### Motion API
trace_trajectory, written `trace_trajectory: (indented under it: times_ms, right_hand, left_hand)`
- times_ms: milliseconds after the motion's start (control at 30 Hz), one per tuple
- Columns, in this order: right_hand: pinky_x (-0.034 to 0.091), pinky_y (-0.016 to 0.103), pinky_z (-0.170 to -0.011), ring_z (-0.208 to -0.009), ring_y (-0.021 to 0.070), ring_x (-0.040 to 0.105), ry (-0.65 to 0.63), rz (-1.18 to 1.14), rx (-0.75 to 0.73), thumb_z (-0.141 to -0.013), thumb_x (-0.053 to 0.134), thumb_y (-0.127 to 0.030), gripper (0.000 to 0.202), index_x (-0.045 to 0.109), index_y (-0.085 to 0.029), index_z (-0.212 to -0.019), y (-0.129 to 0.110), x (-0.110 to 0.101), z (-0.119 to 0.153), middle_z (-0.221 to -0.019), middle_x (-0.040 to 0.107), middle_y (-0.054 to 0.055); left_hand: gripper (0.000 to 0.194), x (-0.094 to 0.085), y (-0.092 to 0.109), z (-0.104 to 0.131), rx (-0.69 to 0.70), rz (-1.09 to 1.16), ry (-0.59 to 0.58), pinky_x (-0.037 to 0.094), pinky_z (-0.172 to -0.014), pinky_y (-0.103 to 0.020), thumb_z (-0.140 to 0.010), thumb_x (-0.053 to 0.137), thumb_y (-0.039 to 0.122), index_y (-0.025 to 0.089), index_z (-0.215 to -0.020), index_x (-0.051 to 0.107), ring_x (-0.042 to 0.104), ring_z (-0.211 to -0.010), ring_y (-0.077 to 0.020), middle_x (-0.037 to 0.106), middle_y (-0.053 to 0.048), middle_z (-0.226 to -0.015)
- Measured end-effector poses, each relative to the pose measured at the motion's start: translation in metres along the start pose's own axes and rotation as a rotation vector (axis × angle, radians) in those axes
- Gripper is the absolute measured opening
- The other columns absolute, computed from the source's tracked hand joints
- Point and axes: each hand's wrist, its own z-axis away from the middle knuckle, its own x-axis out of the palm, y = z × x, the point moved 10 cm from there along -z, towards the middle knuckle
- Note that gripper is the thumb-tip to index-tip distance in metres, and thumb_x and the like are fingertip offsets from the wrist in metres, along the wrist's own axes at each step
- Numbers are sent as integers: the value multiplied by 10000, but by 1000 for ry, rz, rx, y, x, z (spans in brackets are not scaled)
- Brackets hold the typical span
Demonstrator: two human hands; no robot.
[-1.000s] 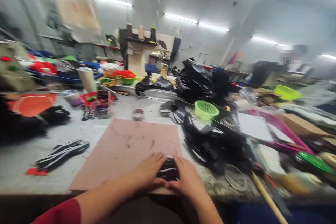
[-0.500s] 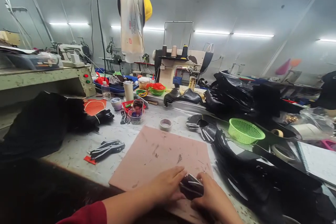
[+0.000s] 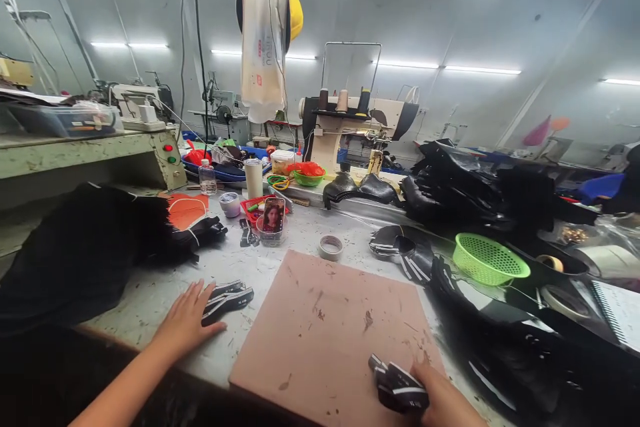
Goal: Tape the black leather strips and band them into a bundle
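Observation:
My left hand is at a small pile of black pieces with white edge lines on the grey table, its fingers stretched out and thumb apart. The fingertips are at the near side of the pile; whether they press on it I cannot tell. Over the near right part of a pink board, my right hand grips a small bundle of black pieces with white lines. Its fingers are partly hidden behind the bundle and at the frame's lower edge.
A tape roll lies behind the board. Curved black pieces and a green basket are on the right. A dark stack sits at left. Behind stand a phone and a sewing machine.
My left hand has left the bundle at the board and moved left to the pile on the table. My right hand keeps the bundle, and the view has shifted slightly.

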Motion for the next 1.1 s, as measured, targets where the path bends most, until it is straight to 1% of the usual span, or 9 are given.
trace_trajectory:
  times_ms: [67, 167, 367, 500, 567, 700, 800, 967, 1100]
  right_hand:
    - [391, 236, -695, -846, 205, 619, 25, 18, -17, -555, 582, -23, 271, 521, -212, -738, -1, 2, 0, -871, 655, 26]
    - [410, 228, -714, -864, 200, 633, 20, -14, 20, -578, 541, 13, 311, 538, -209, -796, 3, 8, 3, -877, 673, 30]
    - [423, 229, -738, -912, 211, 643, 77, 3, 104, -617, 548, -41, 289, 607, -222, -834, 8, 10, 11, -933, 698, 34]
    - [418, 236, -717, -873, 217, 642, 59, 1, 83, -630, 557, -95, 206, 585, -217, -793, 4, 12, 13, -879, 698, 26]
    - [413, 234, -707, -848, 213, 639, 44, -35, 73, -620, 551, -102, 197, 571, -217, -778, 1, 12, 13, -850, 694, 18]
    - [410, 230, -698, -805, 201, 631, 30, -89, 65, -585, 537, -93, 216, 557, -220, -759, -4, 10, 15, -808, 689, -1]
    - [414, 226, -699, -832, 200, 634, 20, -105, 74, -586, 535, -91, 237, 571, -226, -778, -1, 11, 15, -821, 695, -9]
    - [423, 223, -727, -868, 200, 638, -13, -97, 65, -624, 561, -91, 240, 593, -217, -825, 0, 16, 13, -869, 704, 0]
    - [411, 257, -850, -1057, 234, 608, 43, -50, 159, -698, 537, -42, 343, 616, -182, -1001, -1, -3, 20, -1104, 679, 81]
  left_hand:
    - [855, 4, -4, -4, 18, -31, -38, 258, -1126, -522, -669, 524, 532, 35, -1358, 427, 299, -1364, -367, 376, -215, -1438]
    - [725, 11, 2, -8, 62, -69, -70, 291, -1127, -438, -781, 391, 495, 70, -1368, 426, 372, -1338, -297, 429, -150, -1423]
    - [588, 16, 17, -13, 118, -156, -97, 355, -1076, -455, -847, 327, 343, 30, -1321, 479, 473, -1244, -317, 517, -192, -1333]
    - [586, 15, 22, -20, 133, -202, -141, 362, -1076, -455, -791, 409, 195, 40, -1356, 435, 451, -1271, -305, 451, -189, -1396]
    - [601, 16, 28, -22, 154, -215, -182, 378, -1067, -428, -757, 442, 130, 43, -1352, 438, 454, -1271, -295, 469, -184, -1381]
    - [519, 17, 46, -19, 194, -259, -245, 497, -867, -421, -760, 340, -16, 34, -1232, 552, 590, -1076, -316, 609, -211, -1169]
    - [517, 16, 58, -21, 202, -304, -257, 503, -746, -421, -762, 225, -77, 40, -1047, 640, 634, -902, -322, 649, -204, -971]
    - [493, 7, 62, -35, 202, -332, -201, 478, -738, -397, -788, 200, -85, 76, -934, 643, 601, -924, -307, 628, -183, -948]
    - [298, -4, 57, -45, 197, -268, -163, 483, -806, -393, -857, 361, -34, 94, -908, 625, 601, -884, -234, 627, -97, -914]
